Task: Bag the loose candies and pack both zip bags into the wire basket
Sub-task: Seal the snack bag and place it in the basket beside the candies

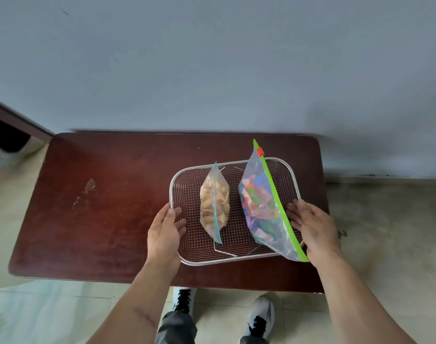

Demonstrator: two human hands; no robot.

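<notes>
A wire basket [187, 175] sits on the right half of the dark red table [100, 207]. Two zip bags stand on edge inside it. The smaller bag [213, 204], with a teal zip strip, holds yellowish candies and stands in the middle. The larger bag [259, 207], with a green zip strip and a red slider, holds colourful candies and leans at the right, its lower corner poking over the basket's front rim. My left hand [166, 232] rests on the basket's left rim with the fingers inside. My right hand [311, 224] is at the right rim, touching the larger bag's green strip.
A wall rises right behind the table's far edge. The table's left half is bare wood with a scuffed patch [87, 187]. My two shoes [259, 316] stand on the tiled floor below the front edge. A dark piece of furniture [13, 125] is at the far left.
</notes>
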